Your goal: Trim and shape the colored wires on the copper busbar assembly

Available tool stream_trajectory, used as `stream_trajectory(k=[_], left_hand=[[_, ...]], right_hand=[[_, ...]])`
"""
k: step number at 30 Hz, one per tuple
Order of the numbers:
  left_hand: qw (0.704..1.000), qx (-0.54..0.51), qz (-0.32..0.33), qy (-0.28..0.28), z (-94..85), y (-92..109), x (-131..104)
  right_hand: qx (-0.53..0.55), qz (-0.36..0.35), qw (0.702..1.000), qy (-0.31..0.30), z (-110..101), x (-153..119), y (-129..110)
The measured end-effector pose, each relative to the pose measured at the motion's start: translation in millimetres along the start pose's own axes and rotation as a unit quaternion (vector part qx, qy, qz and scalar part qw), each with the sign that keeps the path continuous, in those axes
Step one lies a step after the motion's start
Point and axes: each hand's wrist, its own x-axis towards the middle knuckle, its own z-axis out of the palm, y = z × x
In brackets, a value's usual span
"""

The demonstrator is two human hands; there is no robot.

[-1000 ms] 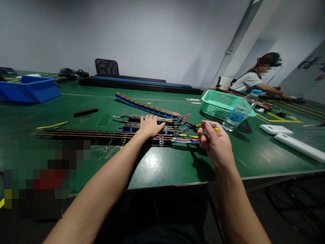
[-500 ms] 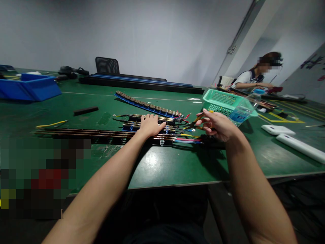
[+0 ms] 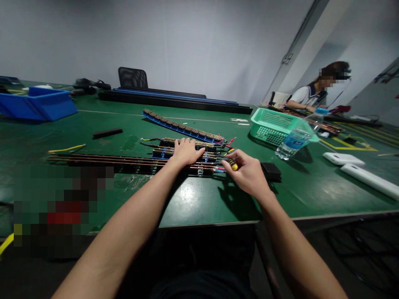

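My left hand (image 3: 185,152) lies palm down with fingers spread across several parallel conductor-rail strips. The longest strip (image 3: 109,161), with copper-coloured bars on a black base, stretches to the left. A shorter strip (image 3: 162,153) on a blue base passes under my fingers. At the strips' right ends, my right hand (image 3: 247,171) is closed around pliers with yellow-and-black handles (image 3: 233,164); their jaws are hidden. Coloured wires (image 3: 220,170) come out beside my fingertips. Behind lies a slanting blue-based strip (image 3: 183,129) with red wires (image 3: 230,142) at its end.
A green basket (image 3: 264,135) and a water bottle (image 3: 289,139) stand at right, with white cases (image 3: 368,178) beyond. A black block (image 3: 271,171) lies near my right hand. At left are a blue bin (image 3: 52,106) and black bar (image 3: 107,133). A co-worker (image 3: 311,97) sits far right.
My right hand has come down and left with the pliers, from above the wires to the strips' right ends. My left hand stays on the strips.
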Motion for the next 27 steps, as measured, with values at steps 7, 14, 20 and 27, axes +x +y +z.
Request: stream_trajectory(k=[7,14,20,27], left_hand=[[1.000,-0.008,-0.001,-0.003,0.3,-1,0],[1.000,-0.008,0.006,-0.003,-0.3,-1,0],[1.000,-0.006,0.003,-0.005,-1.7,0,-1],[1.000,-0.005,0.001,-0.008,-2.9,0,-1]], right_hand=[[-0.040,-0.005,0.999,0.020,-4,-7,-2],[0.174,0.097,0.973,0.117,-29,15,3],[0.310,0.154,0.929,0.131,-25,51,6],[0.313,0.175,0.926,0.117,0,63,26]])
